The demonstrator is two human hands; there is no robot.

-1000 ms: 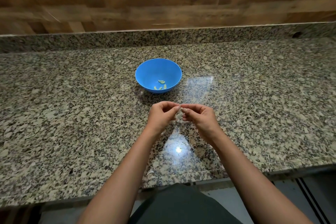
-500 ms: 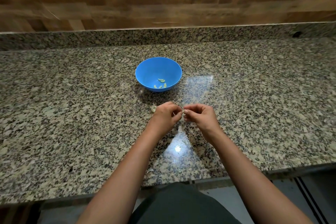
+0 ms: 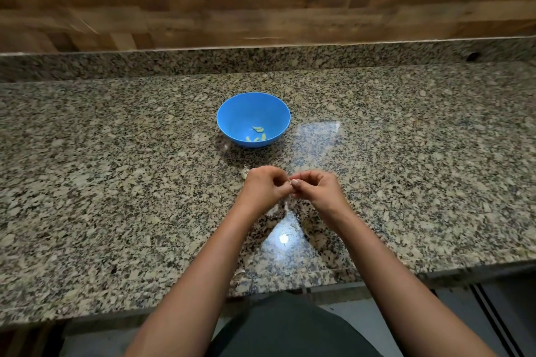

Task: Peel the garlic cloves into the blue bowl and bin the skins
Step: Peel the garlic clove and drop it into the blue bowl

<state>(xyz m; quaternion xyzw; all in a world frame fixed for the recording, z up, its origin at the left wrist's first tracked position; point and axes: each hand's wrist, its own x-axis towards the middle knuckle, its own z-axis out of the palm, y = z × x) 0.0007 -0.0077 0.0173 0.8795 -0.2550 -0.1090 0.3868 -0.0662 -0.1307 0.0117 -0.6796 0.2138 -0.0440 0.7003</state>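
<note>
A blue bowl [image 3: 232,113] stands on the granite counter and holds several peeled, pale yellow garlic cloves [image 3: 257,134]. Just in front of it my left hand [image 3: 262,187] and my right hand [image 3: 317,187] meet fingertip to fingertip. Both pinch one small garlic clove [image 3: 290,182], which is almost hidden by the fingers. Thin skin scraps [image 3: 285,207] lie or fall below the hands, blurred. An unpeeled clove or skin piece [image 3: 244,173] lies by my left hand.
The speckled granite counter [image 3: 116,182] runs wide to both sides, with its front edge near my body. A skin scrap [image 3: 239,271] lies near that edge. A raised granite ledge and a wood wall stand behind. No bin is in view.
Both hands stay together in front of the bowl, having shifted slightly toward me. Pale skin bits now show under the hands.
</note>
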